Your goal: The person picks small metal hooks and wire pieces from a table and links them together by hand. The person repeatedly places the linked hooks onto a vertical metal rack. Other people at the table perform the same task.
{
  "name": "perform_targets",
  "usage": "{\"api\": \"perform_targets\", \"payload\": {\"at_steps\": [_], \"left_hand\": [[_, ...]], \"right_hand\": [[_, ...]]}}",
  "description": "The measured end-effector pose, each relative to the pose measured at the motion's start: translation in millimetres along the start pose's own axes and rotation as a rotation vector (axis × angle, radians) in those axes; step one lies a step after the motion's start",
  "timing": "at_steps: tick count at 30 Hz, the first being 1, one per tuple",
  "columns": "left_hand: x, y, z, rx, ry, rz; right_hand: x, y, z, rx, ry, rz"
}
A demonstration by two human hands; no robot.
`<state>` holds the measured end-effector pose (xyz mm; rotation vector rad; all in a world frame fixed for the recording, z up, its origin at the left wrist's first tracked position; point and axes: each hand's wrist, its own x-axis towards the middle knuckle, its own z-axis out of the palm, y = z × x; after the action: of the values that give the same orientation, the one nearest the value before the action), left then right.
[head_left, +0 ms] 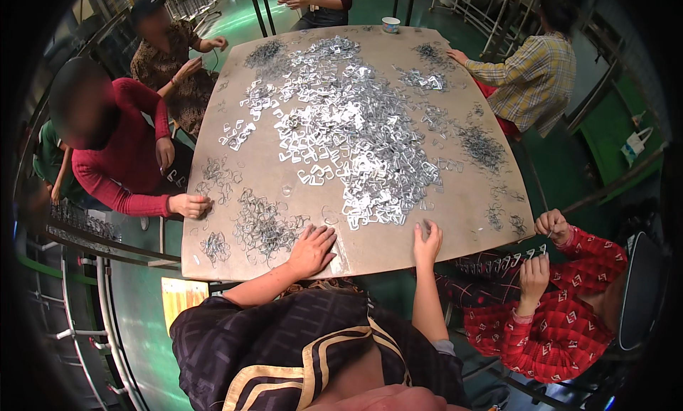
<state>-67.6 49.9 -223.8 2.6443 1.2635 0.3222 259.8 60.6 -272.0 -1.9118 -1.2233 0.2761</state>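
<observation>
My left hand [313,252] rests on the table near its front edge, fingers stretched out and palm down, with nothing seen in it. Just left of it lies a loose heap of thin, bent wire pieces [260,222]. Over the front edge, my right hand [427,245] has thumb and fingers apart and shows nothing between them. A large pile of flat, silvery-white hook-shaped pieces [356,144] spreads down the middle of the table [245,162]. Its near end lies between and beyond my two hands.
Several people sit around the table. On my right, a person in a red patterned top [555,304] holds a row of hooks [512,258]. A red sleeve [107,176] reaches in from the left. Smaller wire heaps [482,148] lie along the right side; a white tub [390,25] stands far back.
</observation>
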Motion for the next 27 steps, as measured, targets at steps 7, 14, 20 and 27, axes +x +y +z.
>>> {"api": "perform_targets", "payload": {"at_steps": [7, 14, 20, 27], "left_hand": [[92, -19, 13, -0.274, 0.212, -0.207], [178, 43, 40, -0.260, 0.215, -0.168], [200, 26, 26, -0.397, 0.361, -0.146], [225, -27, 15, -0.509, -0.001, -0.161]], "right_hand": [[-11, -14, 13, -0.329, 0.049, -0.077], [-12, -20, 8, -0.359, 0.025, -0.072], [-13, -29, 4, -0.393, 0.008, -0.118], [-10, -35, 6, -0.465, -0.036, -0.126]]}}
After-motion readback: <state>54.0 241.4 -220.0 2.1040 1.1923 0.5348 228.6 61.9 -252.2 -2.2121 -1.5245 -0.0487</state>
